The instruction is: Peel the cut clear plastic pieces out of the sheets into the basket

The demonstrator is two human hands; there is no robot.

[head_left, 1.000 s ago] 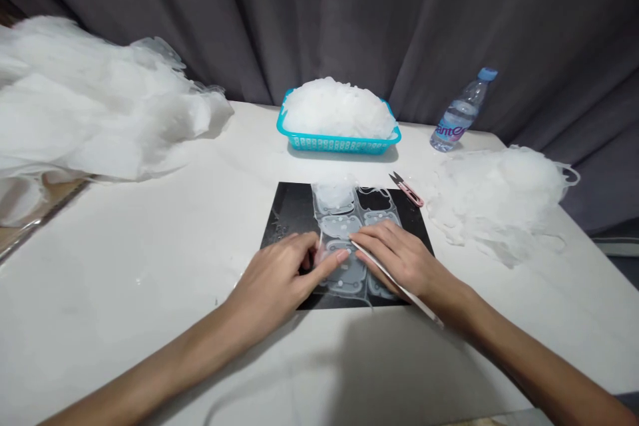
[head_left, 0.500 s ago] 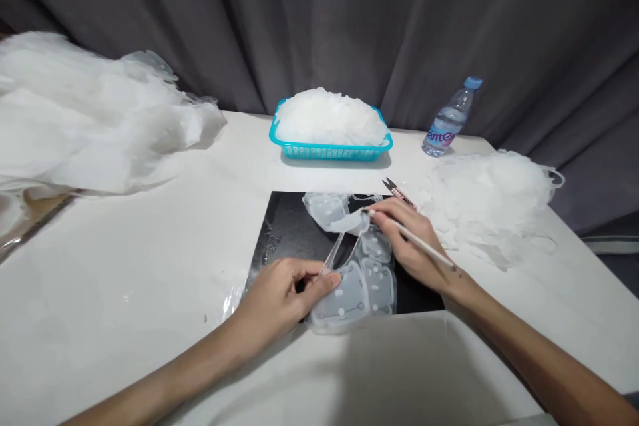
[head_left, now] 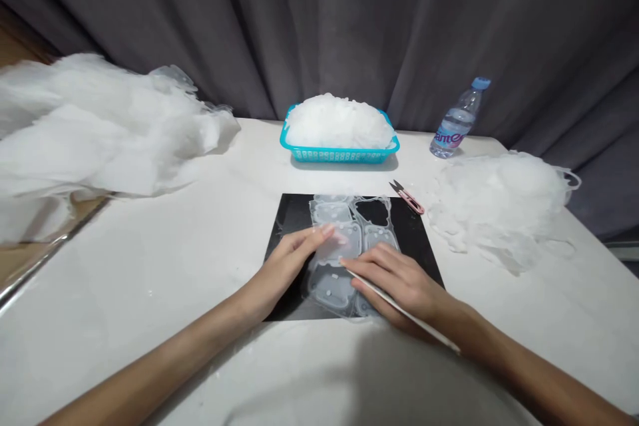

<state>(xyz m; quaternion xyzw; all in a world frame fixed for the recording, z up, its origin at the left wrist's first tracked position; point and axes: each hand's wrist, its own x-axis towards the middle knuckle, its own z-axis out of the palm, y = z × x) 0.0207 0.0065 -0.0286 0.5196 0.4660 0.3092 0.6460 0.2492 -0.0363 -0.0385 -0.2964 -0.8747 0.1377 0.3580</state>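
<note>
Your right hand (head_left: 399,279), its grip closed around a slim white stick (head_left: 424,327), works over a translucent molded sheet (head_left: 333,286) lying on a black mat (head_left: 294,213) on the white tabletop (head_left: 214,239), while your left hand (head_left: 287,257) rests at the sheet's left side, whether its grip pinches the edge impossible to tell; pink-handled snips (head_left: 412,203) lie at the mat's far right corner, below a heaped turquoise basket (head_left: 344,157)
</note>
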